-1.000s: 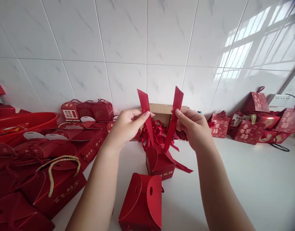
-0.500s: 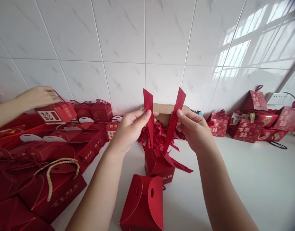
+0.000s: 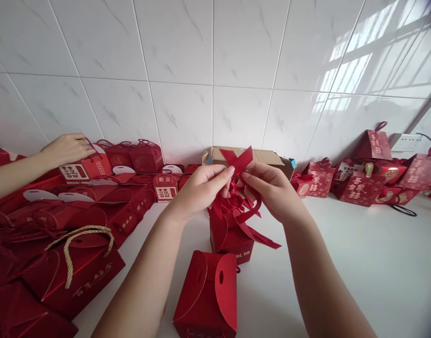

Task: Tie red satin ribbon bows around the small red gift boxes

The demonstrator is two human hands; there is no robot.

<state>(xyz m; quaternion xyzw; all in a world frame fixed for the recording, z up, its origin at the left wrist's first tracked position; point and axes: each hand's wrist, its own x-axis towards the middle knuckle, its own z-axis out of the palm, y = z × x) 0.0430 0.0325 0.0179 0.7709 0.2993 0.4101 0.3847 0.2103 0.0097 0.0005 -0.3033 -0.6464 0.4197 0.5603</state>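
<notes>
Between my two hands a red ribbon [image 3: 238, 160] has its two ends crossed over each other. My left hand [image 3: 204, 188] pinches it from the left, and my right hand [image 3: 270, 188] pinches it from the right. Just below them stands a small red gift box [image 3: 224, 234], with a loop of ribbon rising from its top toward my right hand. Another ribbon end lies across that box's right side. Nearer to me is a second red box [image 3: 208, 295] with curved flaps and holes, touched by neither hand.
Rows of red gift boxes [image 3: 96, 263] cover the left side. There a co-worker's hand [image 3: 67, 148] holds a box [image 3: 85, 169] by its cord. A cardboard box [image 3: 243, 155] and a heap of ribbons [image 3: 233, 203] sit by the wall. More gift boxes [image 3: 363, 188] stand at right.
My hands have come closer together, and the two upright ribbon ends now cross. The co-worker's hand has moved slightly to the right with the box.
</notes>
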